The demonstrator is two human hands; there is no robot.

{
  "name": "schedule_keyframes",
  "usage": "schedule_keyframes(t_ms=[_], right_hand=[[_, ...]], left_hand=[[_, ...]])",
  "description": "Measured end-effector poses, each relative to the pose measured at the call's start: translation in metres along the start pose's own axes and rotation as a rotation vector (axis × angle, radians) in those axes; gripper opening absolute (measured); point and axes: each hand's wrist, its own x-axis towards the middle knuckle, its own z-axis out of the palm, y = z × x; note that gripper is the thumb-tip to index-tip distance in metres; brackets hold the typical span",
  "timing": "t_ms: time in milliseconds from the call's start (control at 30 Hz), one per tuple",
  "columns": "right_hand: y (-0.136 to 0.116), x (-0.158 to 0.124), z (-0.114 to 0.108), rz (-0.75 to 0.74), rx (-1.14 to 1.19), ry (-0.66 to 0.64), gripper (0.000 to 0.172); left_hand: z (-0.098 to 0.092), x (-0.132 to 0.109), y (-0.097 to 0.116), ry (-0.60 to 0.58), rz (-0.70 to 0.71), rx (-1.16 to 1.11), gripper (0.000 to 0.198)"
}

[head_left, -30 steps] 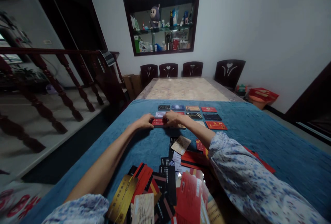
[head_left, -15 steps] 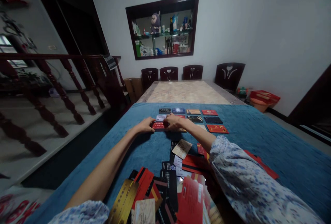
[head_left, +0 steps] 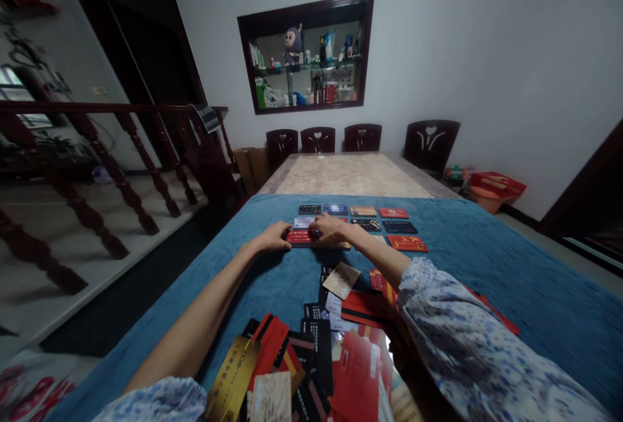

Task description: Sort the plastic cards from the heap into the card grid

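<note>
Both my hands rest on a red card (head_left: pixel 299 236) lying on the blue cloth (head_left: pixel 511 260). My left hand (head_left: pixel 275 238) has its fingertips pressed on the card's left end. My right hand (head_left: pixel 331 229) presses its right end with bent fingers. Beyond them, cards lie in neat rows: a black one (head_left: pixel 309 209), a blue one (head_left: pixel 335 209), a tan one (head_left: pixel 363 211), red ones (head_left: pixel 393 212) (head_left: pixel 407 243). A loose heap of red, black and gold cards (head_left: pixel 316 357) lies close to me, under my right sleeve.
The bare marble tabletop (head_left: pixel 348 175) stretches past the cloth to four dark chairs (head_left: pixel 363 137). A wall niche (head_left: pixel 306 52) holds bottles and a plush toy. A wooden stair railing (head_left: pixel 121 143) runs along the left. Red bags (head_left: pixel 494 186) sit on the floor at right.
My hands have stayed on the red card with hardly any shift. The view has tipped slightly, so everything sits a little lower in the picture.
</note>
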Motion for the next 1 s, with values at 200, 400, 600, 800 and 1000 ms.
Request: schedule_keyframes(t_ms=[200,400,600,800,1000], right_hand=[[-0.003,-0.006,-0.003,0.012,0.021,0.016,0.039],[-0.001,-0.007,-0.001,0.012,0.014,0.038,0.046],[-0.001,-0.02,-0.003,-0.007,0.011,0.129,0.039],[-0.003,-0.04,-0.005,-0.035,-0.01,0.18,0.023],[-0.004,-0.062,-0.001,-0.019,0.003,0.208,0.015]], left_hand=[[0.001,0.001,-0.002,0.009,0.005,0.024,0.044],[0.0,-0.001,-0.001,0.029,0.017,0.056,0.044],[0.004,-0.011,-0.002,0.142,0.031,0.05,0.058],[0.007,-0.028,0.008,0.218,0.082,0.022,0.038],[0.009,-0.049,0.027,0.214,0.109,0.043,0.027]])
